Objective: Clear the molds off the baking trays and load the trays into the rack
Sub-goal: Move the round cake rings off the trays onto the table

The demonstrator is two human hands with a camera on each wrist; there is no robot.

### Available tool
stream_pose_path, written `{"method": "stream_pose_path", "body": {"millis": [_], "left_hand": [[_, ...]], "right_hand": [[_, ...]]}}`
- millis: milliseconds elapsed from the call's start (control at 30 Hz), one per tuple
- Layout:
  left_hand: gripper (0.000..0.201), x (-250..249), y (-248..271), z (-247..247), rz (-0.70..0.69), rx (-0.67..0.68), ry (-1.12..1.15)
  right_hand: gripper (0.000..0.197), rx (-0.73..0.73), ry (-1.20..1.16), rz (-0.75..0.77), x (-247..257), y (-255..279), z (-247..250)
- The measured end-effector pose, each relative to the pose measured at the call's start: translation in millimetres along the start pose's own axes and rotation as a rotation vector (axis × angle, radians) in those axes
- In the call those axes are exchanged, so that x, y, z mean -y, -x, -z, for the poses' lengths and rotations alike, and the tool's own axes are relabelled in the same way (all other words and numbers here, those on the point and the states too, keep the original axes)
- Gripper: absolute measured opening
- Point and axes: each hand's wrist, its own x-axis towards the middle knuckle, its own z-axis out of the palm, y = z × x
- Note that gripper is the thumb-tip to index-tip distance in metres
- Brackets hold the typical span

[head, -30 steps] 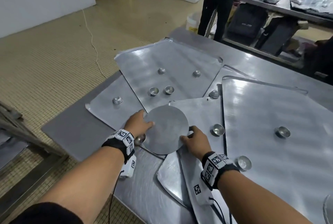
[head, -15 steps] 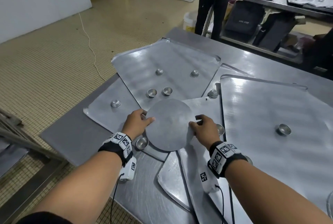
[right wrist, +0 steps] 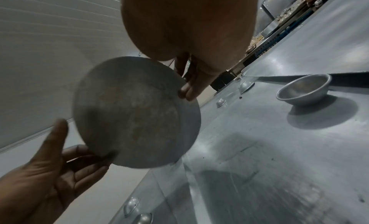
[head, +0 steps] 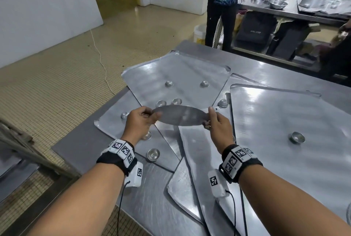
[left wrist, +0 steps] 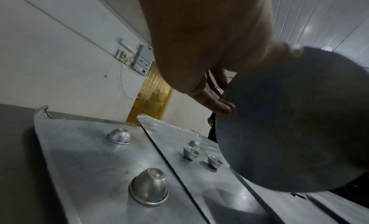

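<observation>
A second ago the round metal disc (head: 180,115) lay flat on the overlapping baking trays (head: 176,78); now we have it lifted clear and tipped nearly edge-on between both hands. Our left hand (head: 141,122) takes the rim at nine o'clock, thumb on top and fingers (right wrist: 83,165) spread loosely beneath. Our right hand (head: 218,124) pinches the rim at three o'clock, its fingers (right wrist: 186,91) pressed together under the edge.

We judge the clearing step to be in hand, and early at that. The disc hangs over the middle of the pile, and small cup molds are scattered all round: two inverted ones toward twelve o'clock (head: 169,84), an upright pair just beyond the disc (head: 177,101), one at three o'clock on the large right-hand tray (head: 297,137), another at seven o'clock near our left wrist (head: 153,154).

Next the disc needs a resting place off the trays (a bare patch of tabletop (head: 72,140) at eight o'clock looks handy). Then the cups must be gathered, for any tray lifted with them aboard would likely shed them. The trays overlap, so the topmost should go first.
</observation>
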Motion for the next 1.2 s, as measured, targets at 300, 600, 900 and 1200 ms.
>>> {"method": "stream_pose_path", "body": {"millis": [300, 600, 900, 1200], "left_hand": [[0.031, 2.0, 22.4, -5.0, 0.103, -0.049, 0.011], [0.053, 14.7, 25.7, -11.2, 0.027, 0.02, -0.124], [0.046, 6.9, 38.5, -58.6, -0.031, 0.135, -0.098], [0.043, -29.6, 69.5, -144.5, -0.069, 0.279, -0.123]], "right_hand": [[0.041, 0.035, 0.233, 0.055, -3.0, 15.5, 2.8], [0.049, 0.103, 0.311, 0.085, -0.4, 19.9, 21.0], [0.052, 0.049, 0.334, 0.129, -0.7, 28.4, 82.3], [0.048, -0.024, 0.376, 0.097, -2.1, 42.0, 187.5]]}}
